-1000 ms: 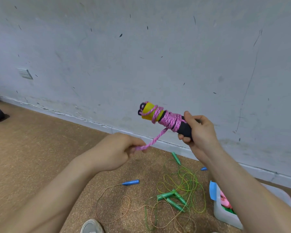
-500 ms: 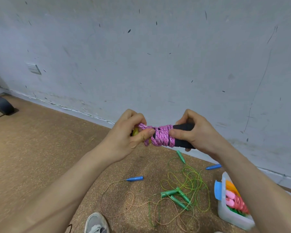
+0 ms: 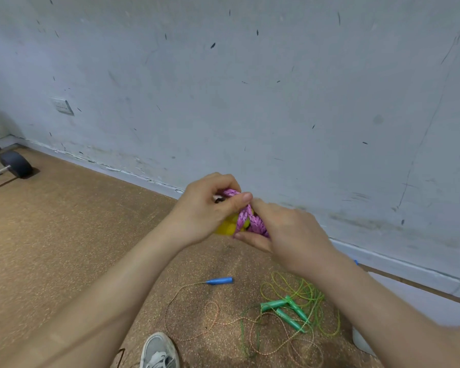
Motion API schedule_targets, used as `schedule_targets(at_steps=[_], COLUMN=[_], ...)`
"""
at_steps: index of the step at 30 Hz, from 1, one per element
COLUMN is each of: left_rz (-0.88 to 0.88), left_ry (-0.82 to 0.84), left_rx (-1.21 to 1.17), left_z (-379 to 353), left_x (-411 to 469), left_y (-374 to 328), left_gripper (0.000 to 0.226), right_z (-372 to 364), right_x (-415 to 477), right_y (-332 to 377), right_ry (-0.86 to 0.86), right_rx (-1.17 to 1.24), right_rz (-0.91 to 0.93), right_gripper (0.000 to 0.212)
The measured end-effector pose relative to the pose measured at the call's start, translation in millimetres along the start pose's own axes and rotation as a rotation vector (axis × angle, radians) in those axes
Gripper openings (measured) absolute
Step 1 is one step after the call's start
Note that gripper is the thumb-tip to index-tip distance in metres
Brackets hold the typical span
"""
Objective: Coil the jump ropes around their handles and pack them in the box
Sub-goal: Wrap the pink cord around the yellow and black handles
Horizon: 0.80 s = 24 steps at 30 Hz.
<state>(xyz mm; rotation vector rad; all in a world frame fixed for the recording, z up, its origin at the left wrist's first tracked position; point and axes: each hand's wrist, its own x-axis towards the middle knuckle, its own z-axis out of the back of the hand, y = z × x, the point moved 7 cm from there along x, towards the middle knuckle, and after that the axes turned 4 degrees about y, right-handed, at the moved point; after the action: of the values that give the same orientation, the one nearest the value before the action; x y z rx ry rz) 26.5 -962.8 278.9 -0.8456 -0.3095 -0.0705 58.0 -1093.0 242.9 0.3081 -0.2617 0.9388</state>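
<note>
Left hand: the left hand [image 3: 205, 208] is clenched round the yellow end of the handles [image 3: 227, 227], thumb pressing a pink strand down.
Right hand: the right hand [image 3: 284, 232] grips the other end, fingers curled under the coil — the handles there are hidden.
Pink rope: the pink rope [image 3: 250, 219] is wound round the handles between both hands, held in the air.
Floor below the pink rope: a blue-handled rope [image 3: 219, 280] and a green rope [image 3: 290, 309] lie loose and tangled together on the cork floor [image 3: 64, 248], beside a grey shoe [image 3: 158, 350].
Box: only a white corner of what may be the box [image 3: 361, 343] shows, to the right of the green rope.
Risk: the last turn looks only thumb-held — easing the grip could let the coil spring loose.
</note>
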Motion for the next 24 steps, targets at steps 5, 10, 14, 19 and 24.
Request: schedule_targets(at_steps=[5,10,14,19,24], left_rz=[-0.169,-0.109,0.171,0.456,0.415], left_ry=[0.264,0.225,0.179,0.186,0.213], left_rx=[0.532,0.241,-0.094,-0.620,-0.774], left_z=[12,18,6,-14,-17], left_x=[-11,-15,-14,-15,-12], left_y=[-14,-11,16,36,26], left_gripper=[0.032,0.010,0.008,0.016,0.019], right_z=[2,4,4,1,13], right_x=[-2,-15,-23,-18,-20], right_y=[-13,8,14,15,0], right_ry=[-0.081,-0.219,-0.248,-0.040,-0.159], right_rx=[-0.272,-0.330,-0.230,0.148,0.144], right_rz=[0.008,0.142,0.220,0.193,0.180], right_gripper=[0.055,0.051,0.058,0.074,0.059])
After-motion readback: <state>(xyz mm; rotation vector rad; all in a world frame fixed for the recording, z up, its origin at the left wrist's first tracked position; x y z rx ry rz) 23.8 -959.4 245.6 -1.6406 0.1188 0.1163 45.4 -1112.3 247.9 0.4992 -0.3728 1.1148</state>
